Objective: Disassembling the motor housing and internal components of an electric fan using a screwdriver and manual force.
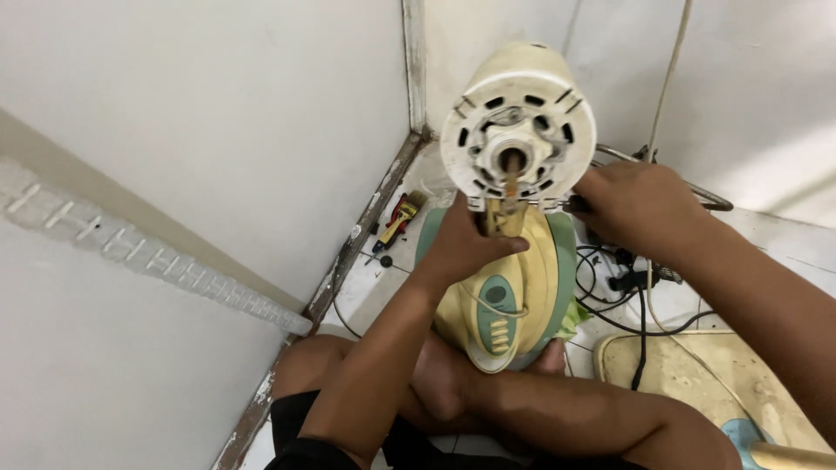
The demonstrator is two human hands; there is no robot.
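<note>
- Fan motor housing (517, 122) sits dead centre, cream plastic, round vented face pointing up at the camera with the bare shaft (512, 162) poking out of the middle. It's on the neck of a yellow and green fan base (514, 296) that's propped between the person's legs on the floor.
- Left hand (466, 246) is at 6 o'clock from the housing, fingers wrapped tight round the neck just under it.
- Right hand (636, 204) is at 3 o'clock, fingers curled in against the housing's lower edge. Can't tell if it's pinching a small part or a tool, that bit is hidden.
- Handling guess: the motor end looks top-heavy, shell stiff but old plastic, so probably brittle around the vent slots. I'd hold the neck or the solid rim, not the shaft or the slots.
- Further out: red and yellow pliers (396, 219) on the tiles at 9 o'clock by the wall corner, black cables (610, 283) tangled at 4 o'clock, a grubby cream panel (697, 374) lying at 5 o'clock.
</note>
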